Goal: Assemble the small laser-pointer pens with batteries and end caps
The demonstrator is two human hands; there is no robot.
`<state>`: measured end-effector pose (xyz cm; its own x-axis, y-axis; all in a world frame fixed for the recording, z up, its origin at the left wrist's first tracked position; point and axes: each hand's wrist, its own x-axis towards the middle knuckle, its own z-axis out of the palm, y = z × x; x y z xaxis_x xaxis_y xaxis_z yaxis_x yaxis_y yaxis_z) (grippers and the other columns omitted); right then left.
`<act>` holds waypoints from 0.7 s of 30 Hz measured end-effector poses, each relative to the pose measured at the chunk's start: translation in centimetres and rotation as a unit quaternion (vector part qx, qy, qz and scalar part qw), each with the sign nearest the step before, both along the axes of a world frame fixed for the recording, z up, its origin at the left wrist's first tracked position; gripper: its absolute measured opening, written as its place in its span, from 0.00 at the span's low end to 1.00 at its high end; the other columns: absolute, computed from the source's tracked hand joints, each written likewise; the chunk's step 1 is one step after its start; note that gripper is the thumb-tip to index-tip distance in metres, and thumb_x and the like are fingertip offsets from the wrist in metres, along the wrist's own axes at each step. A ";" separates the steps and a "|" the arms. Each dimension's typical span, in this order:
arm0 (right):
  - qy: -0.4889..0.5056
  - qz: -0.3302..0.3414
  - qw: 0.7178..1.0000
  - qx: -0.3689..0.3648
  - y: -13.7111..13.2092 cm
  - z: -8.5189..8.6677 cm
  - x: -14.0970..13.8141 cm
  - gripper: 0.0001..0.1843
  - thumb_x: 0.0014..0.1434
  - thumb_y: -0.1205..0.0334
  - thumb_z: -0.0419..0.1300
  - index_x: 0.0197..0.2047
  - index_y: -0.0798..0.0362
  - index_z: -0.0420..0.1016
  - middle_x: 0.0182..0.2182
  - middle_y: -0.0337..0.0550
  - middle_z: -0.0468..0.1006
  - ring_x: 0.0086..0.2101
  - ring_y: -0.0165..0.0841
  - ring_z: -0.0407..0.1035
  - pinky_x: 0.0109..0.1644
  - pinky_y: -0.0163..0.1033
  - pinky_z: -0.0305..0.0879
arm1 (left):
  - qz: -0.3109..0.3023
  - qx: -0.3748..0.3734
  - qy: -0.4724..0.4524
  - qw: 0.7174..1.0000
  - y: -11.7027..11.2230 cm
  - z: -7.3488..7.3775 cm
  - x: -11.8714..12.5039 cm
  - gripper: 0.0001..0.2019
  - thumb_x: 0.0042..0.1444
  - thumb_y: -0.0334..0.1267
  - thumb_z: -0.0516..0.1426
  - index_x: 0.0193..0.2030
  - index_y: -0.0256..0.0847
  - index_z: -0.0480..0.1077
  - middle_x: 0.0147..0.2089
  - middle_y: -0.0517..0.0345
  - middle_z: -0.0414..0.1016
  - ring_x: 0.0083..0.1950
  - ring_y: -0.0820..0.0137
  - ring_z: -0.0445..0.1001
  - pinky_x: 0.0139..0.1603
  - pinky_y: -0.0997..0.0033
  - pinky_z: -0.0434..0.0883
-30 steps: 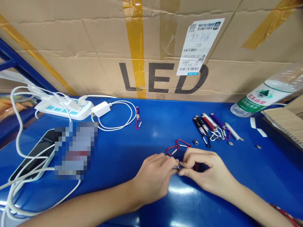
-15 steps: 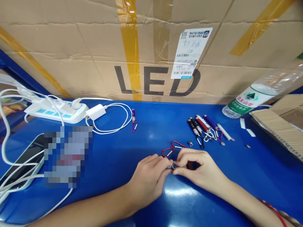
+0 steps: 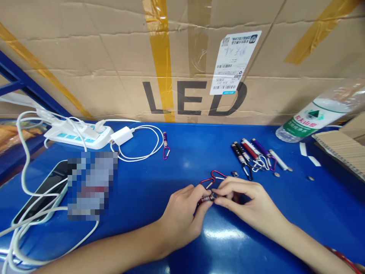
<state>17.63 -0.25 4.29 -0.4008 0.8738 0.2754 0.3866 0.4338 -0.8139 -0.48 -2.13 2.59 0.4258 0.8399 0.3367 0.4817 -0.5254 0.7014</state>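
Note:
My left hand (image 3: 181, 213) is closed around a small red keychain laser pointer (image 3: 205, 199), whose metallic end sticks out toward the right. At that end my right hand (image 3: 249, 196) pinches with thumb and fingertips; what lies between them is too small to name. A red carabiner clip (image 3: 219, 174) shows just behind the fingers, with another beside it. Beyond my right hand lie several keychain laser pointers in a row, among them a black one (image 3: 238, 153), a red one (image 3: 249, 148) and a purple one (image 3: 260, 147). Button cells (image 3: 276, 174) lie near them.
A purple laser pointer (image 3: 165, 140) lies alone near a white cable. On the left are a power strip (image 3: 105, 139), a phone (image 3: 42, 194) and a blurred-out object. A plastic bottle (image 3: 306, 121) leans at right beside an open carton (image 3: 339, 152). A large cardboard box (image 3: 114, 76) stands behind.
The view has shifted slightly, so things sit further right. My left fingers now expose more of the red laser pointer, and my right fingertips remain at its end.

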 end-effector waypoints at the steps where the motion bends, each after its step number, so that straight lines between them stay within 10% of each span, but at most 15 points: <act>1: 0.001 -0.001 1.000 0.003 0.0 0.0 0.0 0.09 0.53 0.58 0.63 0.27 0.54 0.77 0.22 0.39 0.73 0.20 0.25 0.65 0.20 0.29 0.64 | 0.000 -0.001 0.003 1.000 0.0 0.0 0.0 0.04 0.60 0.31 0.49 0.36 0.40 0.64 0.31 0.57 0.73 0.30 0.69 0.71 0.31 0.72 0.67; 21: 0.029 -0.005 0.999 0.025 -0.1 0.5 0.2 0.06 0.50 0.62 0.66 0.24 0.52 0.78 0.24 0.41 0.76 0.21 0.27 0.69 0.20 0.29 0.67 | -0.026 -0.014 0.001 1.000 0.2 0.2 -0.3 0.11 0.66 0.37 0.45 0.45 0.39 0.66 0.38 0.56 0.76 0.35 0.69 0.68 0.39 0.69 0.70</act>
<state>17.81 -0.34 4.75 -0.3734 0.8623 0.3420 0.3445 0.4712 -0.8119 -0.76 -1.90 2.84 0.4693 0.8259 0.3125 0.4556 -0.5296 0.7155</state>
